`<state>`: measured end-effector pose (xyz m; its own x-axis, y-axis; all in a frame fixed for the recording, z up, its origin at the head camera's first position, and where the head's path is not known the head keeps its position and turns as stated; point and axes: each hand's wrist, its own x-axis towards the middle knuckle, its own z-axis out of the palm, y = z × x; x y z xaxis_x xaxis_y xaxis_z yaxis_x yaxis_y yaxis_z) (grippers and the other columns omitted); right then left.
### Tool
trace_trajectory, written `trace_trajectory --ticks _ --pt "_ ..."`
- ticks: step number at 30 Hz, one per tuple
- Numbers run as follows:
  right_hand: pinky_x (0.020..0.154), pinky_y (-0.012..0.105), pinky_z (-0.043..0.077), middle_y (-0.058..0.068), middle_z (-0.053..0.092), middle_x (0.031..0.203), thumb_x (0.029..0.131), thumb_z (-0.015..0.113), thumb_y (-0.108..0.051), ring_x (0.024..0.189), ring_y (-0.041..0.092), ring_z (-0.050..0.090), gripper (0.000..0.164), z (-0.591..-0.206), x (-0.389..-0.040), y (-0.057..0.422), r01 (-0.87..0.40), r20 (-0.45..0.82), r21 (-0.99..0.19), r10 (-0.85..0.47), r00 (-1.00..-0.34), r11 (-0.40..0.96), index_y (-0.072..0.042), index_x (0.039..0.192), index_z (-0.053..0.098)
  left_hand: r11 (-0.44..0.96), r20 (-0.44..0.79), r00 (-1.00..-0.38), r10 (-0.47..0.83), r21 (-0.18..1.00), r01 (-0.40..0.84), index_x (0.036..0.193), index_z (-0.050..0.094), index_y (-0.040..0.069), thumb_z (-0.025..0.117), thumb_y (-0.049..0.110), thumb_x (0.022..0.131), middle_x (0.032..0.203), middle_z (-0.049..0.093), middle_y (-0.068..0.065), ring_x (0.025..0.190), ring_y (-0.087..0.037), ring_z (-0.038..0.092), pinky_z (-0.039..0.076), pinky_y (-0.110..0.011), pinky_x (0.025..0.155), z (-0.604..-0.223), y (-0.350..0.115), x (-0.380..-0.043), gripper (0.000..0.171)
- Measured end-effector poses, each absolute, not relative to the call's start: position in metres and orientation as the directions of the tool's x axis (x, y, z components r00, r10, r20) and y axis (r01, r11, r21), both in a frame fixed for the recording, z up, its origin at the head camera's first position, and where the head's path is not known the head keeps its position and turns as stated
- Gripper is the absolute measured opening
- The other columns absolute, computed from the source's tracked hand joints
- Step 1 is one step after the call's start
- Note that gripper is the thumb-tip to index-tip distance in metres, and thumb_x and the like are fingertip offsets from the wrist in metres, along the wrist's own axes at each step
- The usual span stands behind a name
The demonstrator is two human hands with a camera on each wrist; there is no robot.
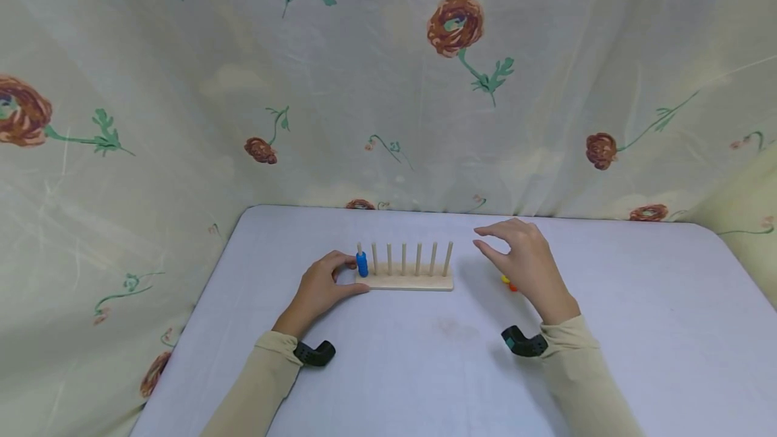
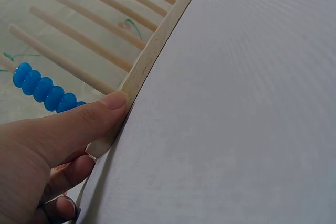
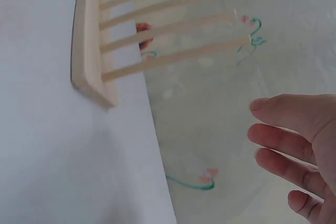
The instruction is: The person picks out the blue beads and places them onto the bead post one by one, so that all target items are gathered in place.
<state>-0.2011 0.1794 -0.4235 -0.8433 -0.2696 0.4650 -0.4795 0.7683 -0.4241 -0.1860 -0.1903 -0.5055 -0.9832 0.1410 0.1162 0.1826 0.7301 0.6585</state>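
Observation:
A wooden peg stand [image 1: 407,282] with a row of several upright pegs is on the table. Blue beads [image 2: 44,89] are stacked on its leftmost peg, while the other pegs look bare. My left hand [image 1: 318,288] grips the left end of the base; in the left wrist view its thumb [image 2: 113,100] presses on the front edge and the other fingers curl round the end. To the right of the stand, my right hand [image 1: 527,258] is raised over the table, thumb and fingers spread apart and holding nothing. Below it lie a yellow bead [image 1: 505,279] and an orange bead [image 1: 512,287], partly hidden by the hand.
A white-covered table [image 1: 400,369] spreads under both arms. Behind it and to the sides hangs a flowered curtain [image 1: 364,73]. Each wrist carries a black camera, one on the left [image 1: 315,354] and one on the right [image 1: 523,342].

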Motion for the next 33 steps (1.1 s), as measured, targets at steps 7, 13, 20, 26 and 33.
trace_trajectory --ticks 7,13,20,26,33 --pt "0.092 0.054 0.05 0.01 0.08 0.102 0.087 0.084 -0.016 0.101 0.032 0.07 0.021 -0.434 -0.197 0.203 -0.462 0.444 -0.403 -0.272 -0.854 0.79 -0.008 0.107 0.081 0.737 0.121 -0.983 0.14 0.65 0.185 0.122 0.074 0.014 0.092 0.042 0.076 0.105 0.069 0.003 0.075 -0.011 0.046 0.036 -0.023 0.064 -0.506 -0.19 -0.186 0.057" --pt "0.087 0.053 0.05 0.01 0.08 0.099 0.085 0.086 -0.014 0.098 0.032 0.07 0.023 -0.442 -0.195 0.218 -0.456 0.418 -0.379 -0.291 -0.861 0.805 -0.007 0.106 0.081 0.737 0.122 -0.984 0.133 0.651 0.18 0.122 0.074 0.014 0.092 0.04 0.075 0.106 0.068 0.002 0.075 -0.012 0.046 0.036 -0.023 0.064 -0.506 -0.19 -0.186 0.057" --pt "0.097 0.06 0.049 0.017 0.078 0.109 0.086 0.084 -0.012 0.109 0.04 0.068 0.027 -0.447 -0.194 0.235 -0.381 0.234 -0.416 -0.308 -0.922 0.826 -0.004 0.112 0.08 0.733 0.13 -0.982 0.135 0.654 0.188 0.121 0.074 0.013 0.092 0.04 0.075 0.106 0.069 0.002 0.075 -0.011 0.046 0.037 -0.023 0.064 -0.505 -0.189 -0.185 0.056" --pt "0.098 0.062 0.05 0.02 0.076 0.114 0.088 0.082 -0.013 0.114 0.043 0.066 0.025 -0.45 -0.196 0.241 -0.322 0.115 -0.42 -0.302 -0.946 0.848 -0.005 0.112 0.079 0.73 0.122 -0.984 0.131 0.66 0.179 0.121 0.074 0.013 0.092 0.039 0.076 0.107 0.069 0.001 0.076 -0.012 0.047 0.037 -0.023 0.065 -0.504 -0.188 -0.184 0.055" --pt "0.098 0.061 0.051 0.019 0.076 0.114 0.089 0.081 -0.013 0.115 0.043 0.066 0.023 -0.454 -0.197 0.243 -0.286 0.053 -0.414 -0.29 -0.955 0.864 -0.004 0.11 0.08 0.733 0.129 -0.983 0.129 0.656 0.183 0.12 0.075 0.013 0.092 0.04 0.075 0.106 0.069 0.001 0.075 -0.012 0.046 0.036 -0.023 0.064 -0.503 -0.188 -0.184 0.055"
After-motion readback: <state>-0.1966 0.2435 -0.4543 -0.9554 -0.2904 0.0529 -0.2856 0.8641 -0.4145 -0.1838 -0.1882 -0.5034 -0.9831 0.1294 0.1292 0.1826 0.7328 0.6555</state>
